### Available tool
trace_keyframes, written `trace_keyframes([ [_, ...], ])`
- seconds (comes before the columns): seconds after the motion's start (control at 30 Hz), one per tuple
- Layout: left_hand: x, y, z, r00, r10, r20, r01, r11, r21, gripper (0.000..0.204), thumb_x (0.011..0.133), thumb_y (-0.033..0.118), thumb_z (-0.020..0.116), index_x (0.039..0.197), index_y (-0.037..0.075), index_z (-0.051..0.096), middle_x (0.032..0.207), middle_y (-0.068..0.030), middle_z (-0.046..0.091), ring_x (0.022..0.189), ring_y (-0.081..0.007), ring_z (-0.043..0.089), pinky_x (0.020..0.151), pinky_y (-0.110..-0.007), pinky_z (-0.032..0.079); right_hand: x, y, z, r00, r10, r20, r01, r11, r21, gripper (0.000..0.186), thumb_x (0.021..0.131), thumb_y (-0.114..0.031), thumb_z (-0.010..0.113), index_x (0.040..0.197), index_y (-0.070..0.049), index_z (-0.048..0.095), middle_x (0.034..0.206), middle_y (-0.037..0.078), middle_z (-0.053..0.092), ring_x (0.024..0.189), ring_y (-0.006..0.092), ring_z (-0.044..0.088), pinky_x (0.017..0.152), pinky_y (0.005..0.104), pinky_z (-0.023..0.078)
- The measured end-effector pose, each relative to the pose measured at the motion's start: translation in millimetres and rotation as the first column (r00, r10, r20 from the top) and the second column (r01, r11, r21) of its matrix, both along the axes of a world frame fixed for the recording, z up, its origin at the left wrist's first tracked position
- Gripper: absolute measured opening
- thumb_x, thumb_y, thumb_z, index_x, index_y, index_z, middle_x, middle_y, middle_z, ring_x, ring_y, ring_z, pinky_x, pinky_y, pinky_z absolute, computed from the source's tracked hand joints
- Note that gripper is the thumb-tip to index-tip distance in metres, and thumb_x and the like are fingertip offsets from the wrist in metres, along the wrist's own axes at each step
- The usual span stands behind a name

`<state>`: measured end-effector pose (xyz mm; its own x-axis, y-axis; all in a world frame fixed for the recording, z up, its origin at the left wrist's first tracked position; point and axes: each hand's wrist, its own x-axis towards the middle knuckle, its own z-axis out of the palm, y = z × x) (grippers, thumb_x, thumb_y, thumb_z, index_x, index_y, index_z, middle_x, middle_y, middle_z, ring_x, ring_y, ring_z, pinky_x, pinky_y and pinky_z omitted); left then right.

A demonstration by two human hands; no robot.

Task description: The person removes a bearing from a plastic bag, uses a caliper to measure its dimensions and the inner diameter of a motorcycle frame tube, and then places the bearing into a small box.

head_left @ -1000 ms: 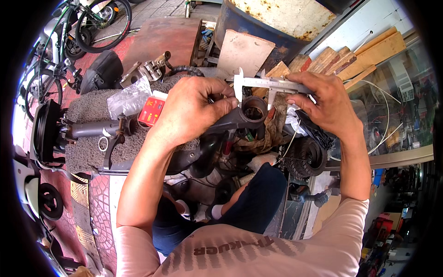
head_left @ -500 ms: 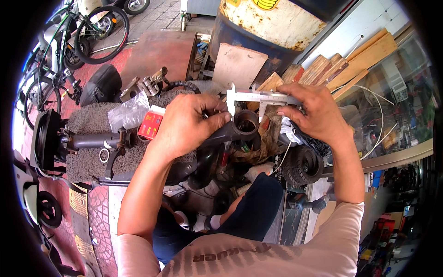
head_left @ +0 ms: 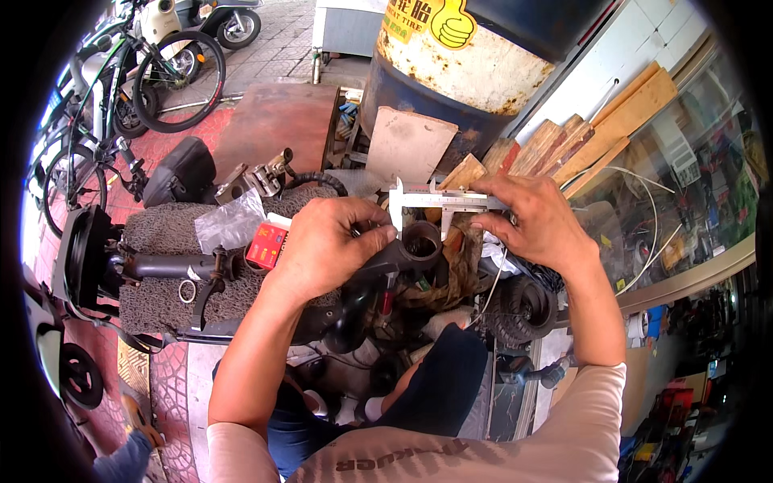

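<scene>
Silver over dark metal: keeps the caliper [head_left: 423,199] across the tube's open end [head_left: 420,243], lower in view than a second ago but aligned much the same, so little advanced. Pinches its fixed jaw with fingers of left hand [head_left: 328,245], clamps its beam with right hand [head_left: 533,217].

Caliper [head_left: 423,199] bars passage between left hand [head_left: 332,243] and right hand [head_left: 538,219].

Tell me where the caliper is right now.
In the head view, the caliper is just above and right of centre, held by the right hand and extending toward the left hand, beside the round tube end.
</scene>
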<state>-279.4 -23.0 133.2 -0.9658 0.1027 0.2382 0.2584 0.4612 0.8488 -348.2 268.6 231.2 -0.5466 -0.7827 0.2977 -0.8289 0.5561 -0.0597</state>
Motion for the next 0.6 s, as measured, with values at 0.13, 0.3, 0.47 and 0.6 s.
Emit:
trace_keyframes([
  [0.13, 0.7, -0.2, -0.1, 1.000, 0.006, 0.008, -0.006, 1.000, -0.012, 0.022, 0.090, 0.012, 0.084, 0.106, -0.002, 0.081, 0.091, -0.0150, 0.079, 0.080, -0.0212, 0.074, 0.075, -0.036, 0.057, 0.1, -0.7, -1.3, 1.000, 0.003, 0.008, -0.003, 1.000, -0.014, 0.040, 0.083, -0.017, 0.090, 0.116, -0.002, 0.072, 0.094, 0.020, 0.074, 0.083, 0.0408, 0.073, 0.071, 0.0448, 0.056],
  [0.3, 0.3, -0.5, 1.0, 1.000, 0.000, 0.005, 0.000, 1.000, -0.009, 0.022, 0.090, 0.013, 0.084, 0.107, -0.001, 0.081, 0.091, -0.0151, 0.079, 0.079, -0.0213, 0.074, 0.075, -0.037, 0.057, 0.4, 0.0, 0.4, 1.000, -0.004, 0.013, 0.004, 1.000, 0.002, 0.041, 0.084, -0.018, 0.090, 0.117, -0.002, 0.073, 0.093, 0.019, 0.074, 0.082, 0.0397, 0.073, 0.071, 0.0441, 0.057],
  [0.47, 0.6, -0.3, 1.9, 1.000, 0.000, 0.001, 0.000, 1.000, -0.016, 0.022, 0.090, 0.013, 0.084, 0.106, -0.001, 0.081, 0.091, -0.0156, 0.080, 0.078, -0.0218, 0.075, 0.075, -0.037, 0.057, 2.5, -1.3, 2.9, 0.998, -0.050, 0.042, 0.049, 0.998, 0.038, 0.039, 0.089, -0.025, 0.086, 0.119, -0.004, 0.073, 0.099, 0.017, 0.077, 0.087, 0.0392, 0.074, 0.076, 0.0473, 0.058],
  [0.6, 1.3, -0.3, 3.2, 1.000, 0.001, 0.003, -0.001, 1.000, -0.018, 0.023, 0.090, 0.014, 0.084, 0.106, -0.001, 0.081, 0.090, -0.0156, 0.079, 0.079, -0.0221, 0.075, 0.075, -0.037, 0.057, 0.9, -0.9, 0.0, 1.000, -0.015, 0.017, 0.015, 1.000, 0.003, 0.039, 0.085, -0.017, 0.089, 0.118, -0.002, 0.073, 0.094, 0.019, 0.075, 0.082, 0.0390, 0.074, 0.071, 0.0437, 0.057],
])
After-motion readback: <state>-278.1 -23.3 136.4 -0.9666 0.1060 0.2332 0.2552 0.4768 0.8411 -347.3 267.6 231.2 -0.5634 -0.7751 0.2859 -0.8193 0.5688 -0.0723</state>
